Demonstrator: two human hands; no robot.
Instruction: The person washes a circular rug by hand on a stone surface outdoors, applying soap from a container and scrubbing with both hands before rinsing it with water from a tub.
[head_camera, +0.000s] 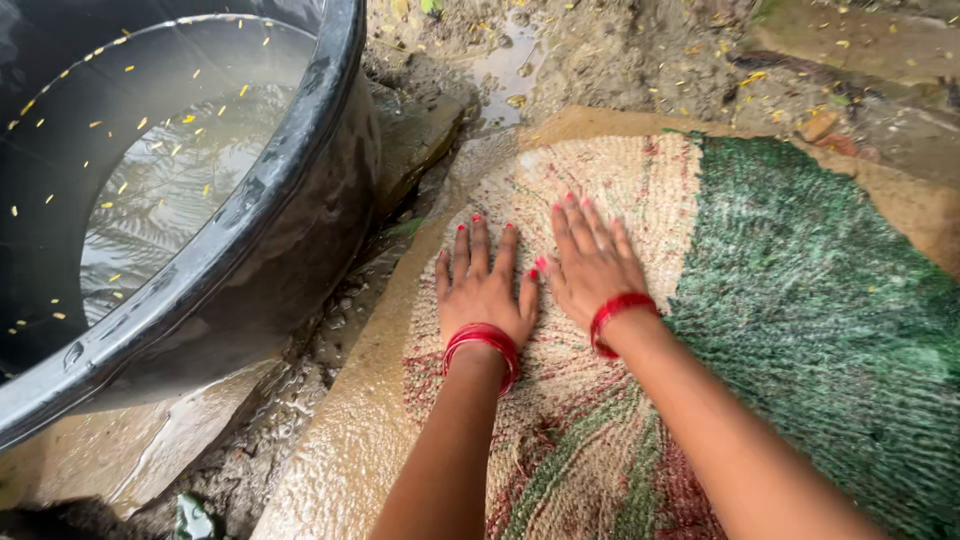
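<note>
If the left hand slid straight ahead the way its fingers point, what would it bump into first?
Probably nothing solid soon: the left hand lies flat on the wet woven mat, fingers pointing toward its far edge. Beyond lies muddy ground with a puddle.

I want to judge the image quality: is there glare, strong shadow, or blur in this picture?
Head view: soft even daylight, no hard shadows; the water in the black tub mirrors sky and leaves; wet sheen on the mat edge; left hand and right hand are sharp; slight wide-angle curving.
</note>
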